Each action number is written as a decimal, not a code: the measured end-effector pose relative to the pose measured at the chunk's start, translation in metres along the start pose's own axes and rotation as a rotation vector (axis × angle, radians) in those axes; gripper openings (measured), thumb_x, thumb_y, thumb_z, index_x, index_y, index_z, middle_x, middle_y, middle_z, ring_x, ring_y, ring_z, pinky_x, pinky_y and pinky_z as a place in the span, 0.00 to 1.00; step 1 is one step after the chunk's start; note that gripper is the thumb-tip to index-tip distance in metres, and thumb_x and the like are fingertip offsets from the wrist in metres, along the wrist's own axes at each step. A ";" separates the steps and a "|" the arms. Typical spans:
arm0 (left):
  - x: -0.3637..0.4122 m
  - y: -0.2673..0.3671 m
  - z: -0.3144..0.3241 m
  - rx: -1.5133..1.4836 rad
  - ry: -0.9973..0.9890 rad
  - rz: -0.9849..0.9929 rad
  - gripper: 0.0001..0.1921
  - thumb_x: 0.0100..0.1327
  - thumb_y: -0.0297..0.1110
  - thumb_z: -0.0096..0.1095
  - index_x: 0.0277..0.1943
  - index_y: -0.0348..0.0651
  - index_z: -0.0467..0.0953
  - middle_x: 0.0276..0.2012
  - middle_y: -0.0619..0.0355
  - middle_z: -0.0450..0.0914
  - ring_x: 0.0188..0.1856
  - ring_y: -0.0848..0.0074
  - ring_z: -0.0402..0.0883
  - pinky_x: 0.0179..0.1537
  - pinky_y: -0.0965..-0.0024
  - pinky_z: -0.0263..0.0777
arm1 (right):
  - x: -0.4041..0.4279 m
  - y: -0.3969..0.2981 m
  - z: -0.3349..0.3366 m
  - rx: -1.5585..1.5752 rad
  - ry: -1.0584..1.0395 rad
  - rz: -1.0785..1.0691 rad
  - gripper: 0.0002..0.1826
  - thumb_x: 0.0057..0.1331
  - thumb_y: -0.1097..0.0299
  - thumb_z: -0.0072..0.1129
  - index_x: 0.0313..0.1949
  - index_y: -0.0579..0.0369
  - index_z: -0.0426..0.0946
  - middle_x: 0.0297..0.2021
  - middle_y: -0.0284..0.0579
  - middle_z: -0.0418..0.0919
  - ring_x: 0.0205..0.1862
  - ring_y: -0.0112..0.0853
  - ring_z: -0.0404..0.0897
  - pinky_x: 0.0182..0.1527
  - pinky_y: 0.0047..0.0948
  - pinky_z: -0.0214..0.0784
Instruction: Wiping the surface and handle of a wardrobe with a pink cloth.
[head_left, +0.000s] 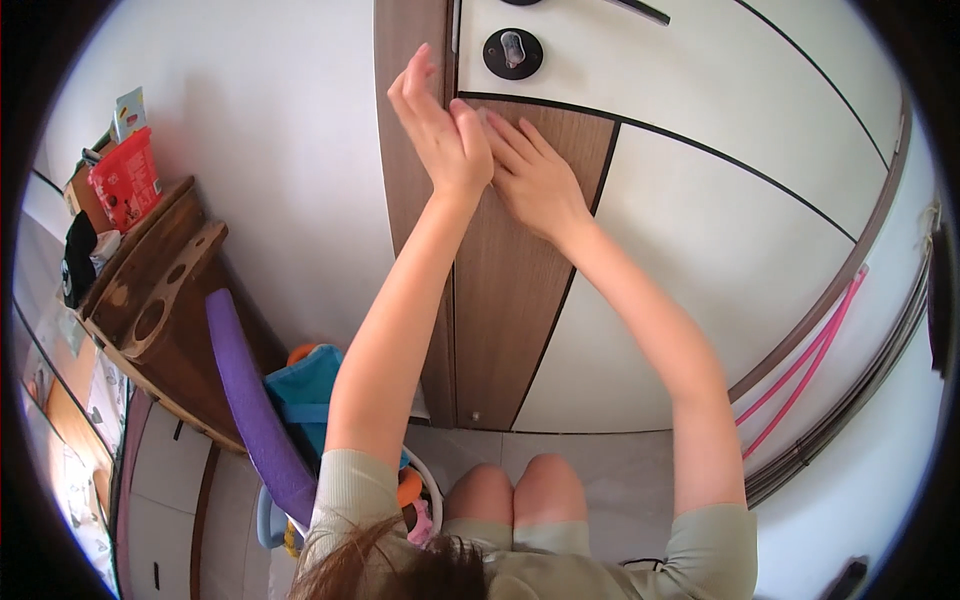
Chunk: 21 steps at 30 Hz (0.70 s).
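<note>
My left hand (446, 142) is raised in front of the door's edge and frame, fingers pointing up and partly curled. Beside it, my right hand (538, 178) reaches leftward with its fingers stretched over the brown wood-grain panel (517, 300) of the door. The right fingertips meet the base and thumb of my left hand, and part of them is blurred or hidden there. No object shows clearly in either hand. Just above the hands sits a round black lock plate with a thumb-turn (512, 52). A black door handle (637, 10) is cut off at the top.
At left, a dark wooden cabinet (150, 300) carries a red tub (126, 180). A purple foam-like strip (251, 405) and a teal fabric item (311, 375) stand near my left arm. Pink tubing (817, 349) and bundled dark rods (847, 427) lean along the right wall.
</note>
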<state>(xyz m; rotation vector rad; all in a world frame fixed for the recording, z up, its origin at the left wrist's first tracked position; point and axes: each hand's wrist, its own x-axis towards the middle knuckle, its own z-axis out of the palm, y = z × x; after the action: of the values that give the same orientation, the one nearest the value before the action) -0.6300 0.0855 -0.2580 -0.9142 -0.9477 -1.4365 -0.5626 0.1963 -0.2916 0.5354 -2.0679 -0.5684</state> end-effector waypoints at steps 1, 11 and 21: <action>-0.004 0.003 -0.005 0.072 0.027 -0.054 0.31 0.51 0.22 0.40 0.63 0.36 0.56 0.52 0.46 0.61 0.52 0.62 0.63 0.55 0.60 0.57 | 0.008 -0.005 0.003 0.034 0.139 0.081 0.27 0.57 0.67 0.54 0.58 0.54 0.68 0.64 0.40 0.61 0.68 0.37 0.55 0.65 0.43 0.53; -0.085 0.012 -0.033 0.302 0.286 -0.449 0.26 0.62 0.34 0.42 0.62 0.33 0.55 0.56 0.46 0.59 0.58 0.58 0.56 0.62 0.55 0.44 | 0.046 -0.022 0.014 0.085 0.350 -0.022 0.20 0.58 0.66 0.51 0.50 0.59 0.72 0.62 0.43 0.64 0.64 0.37 0.62 0.63 0.38 0.58; -0.083 -0.009 -0.075 0.405 0.266 -0.500 0.23 0.66 0.32 0.39 0.62 0.33 0.55 0.58 0.47 0.59 0.59 0.61 0.55 0.62 0.57 0.46 | -0.014 -0.097 0.092 0.525 0.122 -0.230 0.28 0.59 0.71 0.47 0.61 0.59 0.62 0.58 0.49 0.67 0.61 0.37 0.65 0.65 0.33 0.52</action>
<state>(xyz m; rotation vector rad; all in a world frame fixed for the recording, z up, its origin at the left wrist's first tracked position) -0.6350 0.0469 -0.3632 -0.1817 -1.2561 -1.6425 -0.6185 0.1440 -0.4024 1.0935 -2.0462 -0.1056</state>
